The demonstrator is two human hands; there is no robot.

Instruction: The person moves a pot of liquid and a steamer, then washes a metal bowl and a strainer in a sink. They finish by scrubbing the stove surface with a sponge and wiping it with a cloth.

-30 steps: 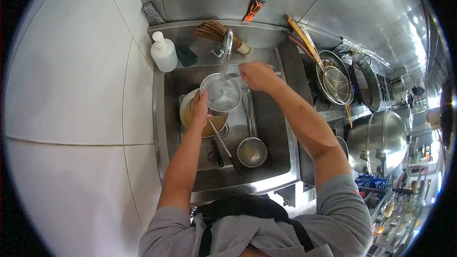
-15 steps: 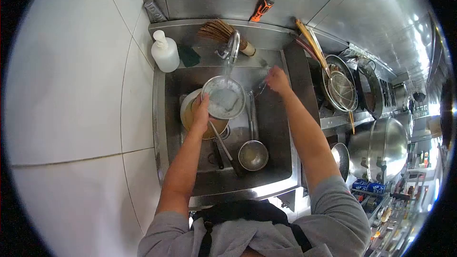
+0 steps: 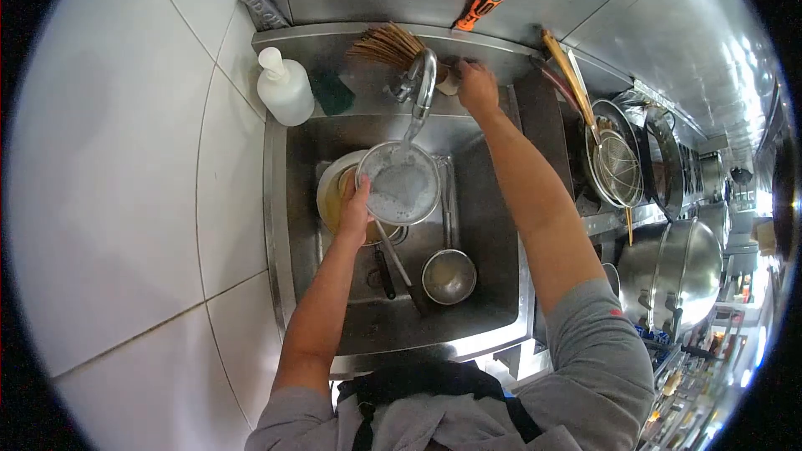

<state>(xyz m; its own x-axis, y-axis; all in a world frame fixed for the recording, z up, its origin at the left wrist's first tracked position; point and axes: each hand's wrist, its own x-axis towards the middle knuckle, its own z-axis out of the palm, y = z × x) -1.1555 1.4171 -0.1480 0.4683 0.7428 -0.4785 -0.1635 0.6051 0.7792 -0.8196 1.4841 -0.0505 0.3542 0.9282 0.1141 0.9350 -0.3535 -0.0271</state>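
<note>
My left hand [image 3: 354,213] grips the rim of a round metal bowl [image 3: 399,188], tilted under the faucet [image 3: 426,88]. Water runs into it, and the bowl holds cloudy, foamy water. At the back ledge, my right hand [image 3: 479,90] has its fingers curled at the handle end of a bamboo brush [image 3: 388,46], whose bristles point left behind the faucet. Beneath the held bowl, a larger pot [image 3: 327,192] with yellowish liquid sits in the sink, partly hidden. A ladle [image 3: 449,276] lies to its right, and a black-handled utensil [image 3: 384,274] rests nearby.
A white pump bottle [image 3: 284,88] and a dark green scouring pad [image 3: 332,93] stand on the ledge at the left. An orange-and-black handled tool [image 3: 480,8] is by the back wall. Right of the sink are a wire strainer [image 3: 618,169], pans and a large metal pot [image 3: 672,267].
My right hand has moved from over the sink's right side up to the brush handle on the back ledge. The left hand still holds the bowl under the running water.
</note>
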